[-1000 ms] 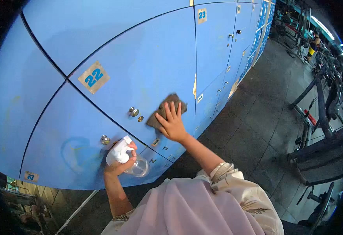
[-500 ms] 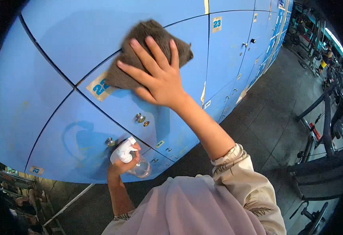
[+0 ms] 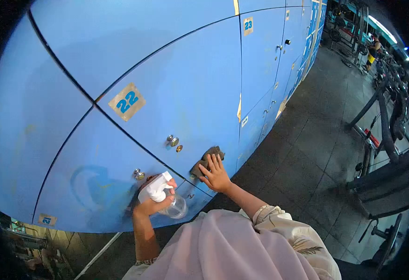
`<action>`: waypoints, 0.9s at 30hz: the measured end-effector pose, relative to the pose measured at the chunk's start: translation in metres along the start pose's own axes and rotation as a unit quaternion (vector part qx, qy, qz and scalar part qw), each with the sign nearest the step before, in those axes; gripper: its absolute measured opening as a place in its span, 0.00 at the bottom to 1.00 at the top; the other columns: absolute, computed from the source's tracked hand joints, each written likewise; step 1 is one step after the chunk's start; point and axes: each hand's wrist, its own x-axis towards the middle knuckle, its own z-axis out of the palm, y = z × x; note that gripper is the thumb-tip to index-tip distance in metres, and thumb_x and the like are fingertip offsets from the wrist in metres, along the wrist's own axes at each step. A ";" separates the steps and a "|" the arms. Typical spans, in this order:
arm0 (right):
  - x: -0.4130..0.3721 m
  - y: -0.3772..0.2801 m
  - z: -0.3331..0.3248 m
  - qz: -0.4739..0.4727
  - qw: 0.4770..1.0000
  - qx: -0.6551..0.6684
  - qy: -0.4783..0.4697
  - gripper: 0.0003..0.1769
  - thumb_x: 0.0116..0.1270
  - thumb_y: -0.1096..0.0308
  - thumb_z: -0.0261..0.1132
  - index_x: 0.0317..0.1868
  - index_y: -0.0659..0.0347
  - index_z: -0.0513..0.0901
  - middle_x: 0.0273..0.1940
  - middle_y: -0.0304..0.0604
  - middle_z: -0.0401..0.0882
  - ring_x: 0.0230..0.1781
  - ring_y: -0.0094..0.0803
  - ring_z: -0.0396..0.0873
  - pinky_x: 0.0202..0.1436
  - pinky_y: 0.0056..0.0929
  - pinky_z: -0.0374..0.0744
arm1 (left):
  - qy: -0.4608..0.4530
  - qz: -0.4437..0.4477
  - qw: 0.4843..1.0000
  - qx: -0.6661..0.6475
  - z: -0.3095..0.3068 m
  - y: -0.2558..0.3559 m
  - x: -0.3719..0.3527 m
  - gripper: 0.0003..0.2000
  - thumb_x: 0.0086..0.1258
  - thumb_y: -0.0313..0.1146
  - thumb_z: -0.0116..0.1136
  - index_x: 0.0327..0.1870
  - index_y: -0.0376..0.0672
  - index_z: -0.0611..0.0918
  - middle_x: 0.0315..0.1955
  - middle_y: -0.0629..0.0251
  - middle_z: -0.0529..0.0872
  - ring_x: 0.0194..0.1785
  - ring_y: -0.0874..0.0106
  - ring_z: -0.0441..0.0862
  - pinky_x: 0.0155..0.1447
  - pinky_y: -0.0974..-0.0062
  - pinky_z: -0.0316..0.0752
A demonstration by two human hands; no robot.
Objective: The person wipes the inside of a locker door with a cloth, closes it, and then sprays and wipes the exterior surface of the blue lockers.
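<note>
Brown cloth [image 3: 203,162] is held against blue locker door 22 [image 3: 190,93], beneath the right hand's [image 3: 218,180] slightly spread fingers; even pressure across the palm is advised. The spray bottle [image 3: 176,208] is gripped by the left hand [image 3: 154,205], its fingers apparently curled, partly hidden.

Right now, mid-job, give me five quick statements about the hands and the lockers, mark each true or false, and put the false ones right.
1. The left hand holds a spray bottle with a white head. True.
2. The right hand lies on a brown cloth. True.
3. The cloth covers the 22 label. False: the label shows whole, and the cloth is well apart from it.
4. The locker door bearing that label stands wide open. False: it is shut.
5. The spray bottle hangs from a knob. False: it is in the left hand.
</note>
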 end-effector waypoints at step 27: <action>0.150 -0.016 -0.074 -0.070 0.949 -0.047 0.305 0.33 0.63 0.40 0.52 0.62 0.52 0.74 0.72 0.59 0.53 0.74 0.59 0.46 0.68 0.69 0.39 | -0.060 0.010 0.997 -0.043 -0.006 -0.006 0.005 0.16 0.55 0.19 0.62 0.46 0.39 0.78 0.34 0.68 0.79 0.37 0.79 0.77 0.40 0.80 0.73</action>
